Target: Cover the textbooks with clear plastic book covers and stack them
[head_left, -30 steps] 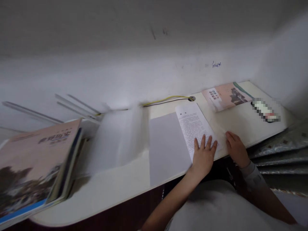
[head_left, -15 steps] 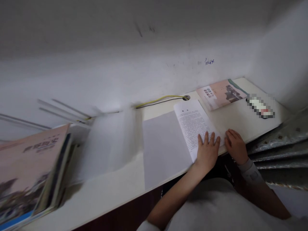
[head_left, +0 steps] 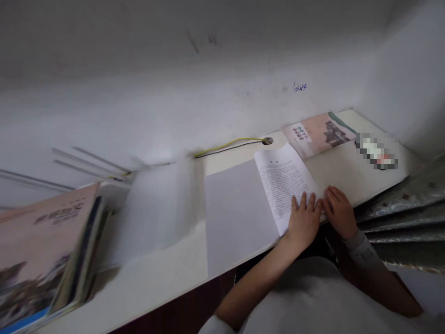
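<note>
Open paper booklet [head_left: 264, 195], grey left leaf and white printed right leaf, lies near the front edge of the white worktop [head_left: 351, 174]. Left hand [head_left: 304, 222] rests flat, fingers spread on the printed leaf; right hand [head_left: 339, 213] curls loosely at the leaf's edge, grip unclear.
</note>
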Motion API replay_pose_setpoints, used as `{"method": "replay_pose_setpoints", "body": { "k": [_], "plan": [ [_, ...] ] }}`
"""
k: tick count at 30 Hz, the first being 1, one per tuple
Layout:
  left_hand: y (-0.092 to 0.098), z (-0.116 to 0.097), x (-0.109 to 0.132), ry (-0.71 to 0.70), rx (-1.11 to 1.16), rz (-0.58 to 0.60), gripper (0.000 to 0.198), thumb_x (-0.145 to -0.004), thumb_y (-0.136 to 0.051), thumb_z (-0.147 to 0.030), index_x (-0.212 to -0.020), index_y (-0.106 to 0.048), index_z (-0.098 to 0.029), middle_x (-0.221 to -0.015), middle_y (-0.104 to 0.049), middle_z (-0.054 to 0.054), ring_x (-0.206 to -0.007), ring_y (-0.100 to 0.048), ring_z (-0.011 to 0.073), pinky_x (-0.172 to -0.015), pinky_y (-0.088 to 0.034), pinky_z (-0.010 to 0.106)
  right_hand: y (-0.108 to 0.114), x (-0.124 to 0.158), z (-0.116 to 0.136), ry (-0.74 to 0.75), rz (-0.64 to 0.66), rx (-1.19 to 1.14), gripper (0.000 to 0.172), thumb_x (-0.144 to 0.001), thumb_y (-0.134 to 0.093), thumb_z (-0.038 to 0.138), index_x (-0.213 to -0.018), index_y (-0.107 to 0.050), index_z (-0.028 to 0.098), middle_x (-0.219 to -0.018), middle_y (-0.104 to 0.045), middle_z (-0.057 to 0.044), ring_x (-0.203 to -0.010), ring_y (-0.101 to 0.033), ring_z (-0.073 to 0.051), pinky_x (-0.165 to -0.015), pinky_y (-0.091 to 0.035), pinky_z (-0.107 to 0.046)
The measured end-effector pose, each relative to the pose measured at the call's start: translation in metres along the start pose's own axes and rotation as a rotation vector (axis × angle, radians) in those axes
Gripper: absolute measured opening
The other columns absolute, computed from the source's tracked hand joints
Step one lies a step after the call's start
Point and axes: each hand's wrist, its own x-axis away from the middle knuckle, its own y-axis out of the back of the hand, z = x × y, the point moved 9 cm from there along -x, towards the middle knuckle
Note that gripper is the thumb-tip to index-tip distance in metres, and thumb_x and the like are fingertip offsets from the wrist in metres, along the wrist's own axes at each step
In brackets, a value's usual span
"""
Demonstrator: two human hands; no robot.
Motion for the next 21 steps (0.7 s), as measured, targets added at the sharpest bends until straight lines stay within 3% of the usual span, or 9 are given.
{"method": "replay_pose_setpoints", "body": {
  "k": [5,8,10,12,14,16,21],
  "plan": [
    [-0.003,-0.002,0.004,-0.08,0.043,0.082,0.06,-0.092,-0.032,-0.052,-0.138,-0.039,-0.014,-0.149,-0.032,0.011,-0.136,-0.026,0.0356,-0.107,-0.028,0.053,-0.002,0.001,-0.002,0.002,0.038,-0.003,0.04,-0.093,-0.039,0.036,-0.12,-0.056,0.013,-0.122,-0.057,-0.018,-0.118,-0.048,-0.028,-0.096,-0.043,-0.049],
    [0.002,0.007,-0.004,-0.223,0.104,0.206,0.058,-0.094,-0.028,-0.05,-0.136,-0.041,-0.012,-0.144,-0.04,0.013,-0.133,-0.035,0.0275,-0.106,-0.033,0.04,-0.005,0.001,-0.001,0.013,0.07,0.03,0.04,-0.093,-0.037,0.034,-0.122,-0.055,0.014,-0.124,-0.055,-0.018,-0.119,-0.047,-0.028,-0.096,-0.043,-0.049],
    [0.008,0.025,-0.02,-0.27,0.113,0.265,0.052,-0.096,-0.026,-0.045,-0.132,-0.045,-0.013,-0.14,-0.046,0.012,-0.129,-0.042,0.0235,-0.103,-0.035,0.036,-0.007,0.001,0.0,0.025,0.088,0.056,0.039,-0.094,-0.036,0.032,-0.122,-0.055,0.013,-0.124,-0.055,-0.019,-0.119,-0.046,-0.028,-0.096,-0.042,-0.048],
    [0.016,0.061,-0.049,-0.154,0.041,0.231,0.049,-0.096,-0.027,-0.042,-0.13,-0.046,-0.012,-0.143,-0.041,0.014,-0.132,-0.037,0.0275,-0.104,-0.032,0.043,-0.008,0.001,0.002,0.034,0.099,0.086,0.039,-0.093,-0.037,0.031,-0.122,-0.055,0.011,-0.125,-0.054,-0.02,-0.119,-0.045,-0.028,-0.097,-0.041,-0.048],
    [0.022,0.098,-0.077,0.014,-0.013,0.155,0.052,-0.096,-0.029,-0.041,-0.136,-0.038,-0.009,-0.15,-0.027,0.017,-0.137,-0.025,0.0307,-0.107,-0.028,0.047,-0.008,0.0,0.005,0.042,0.106,0.13,0.039,-0.093,-0.038,0.029,-0.122,-0.055,0.01,-0.125,-0.053,-0.02,-0.118,-0.045,-0.028,-0.097,-0.041,-0.046],
    [0.019,0.122,-0.098,0.095,-0.025,0.128,0.06,-0.095,-0.03,-0.044,-0.141,-0.029,-0.006,-0.152,-0.017,0.019,-0.139,-0.018,0.032,-0.108,-0.026,0.049,-0.007,-0.001,0.009,0.065,0.124,0.188,0.037,-0.093,-0.039,0.025,-0.123,-0.056,0.012,-0.128,-0.052,-0.02,-0.117,-0.046,-0.028,-0.096,-0.041,-0.045],
    [-0.01,0.137,-0.11,0.097,-0.005,0.184,0.07,-0.093,-0.018,-0.054,-0.146,-0.017,-0.009,-0.154,-0.012,0.016,-0.141,-0.012,0.0319,-0.11,-0.018,0.052,-0.008,-0.006,0.022,0.153,0.225,0.318,0.04,-0.086,-0.05,0.016,-0.125,-0.055,0.021,-0.134,-0.046,-0.018,-0.115,-0.048,-0.029,-0.093,-0.041,-0.043]
  ]
}}
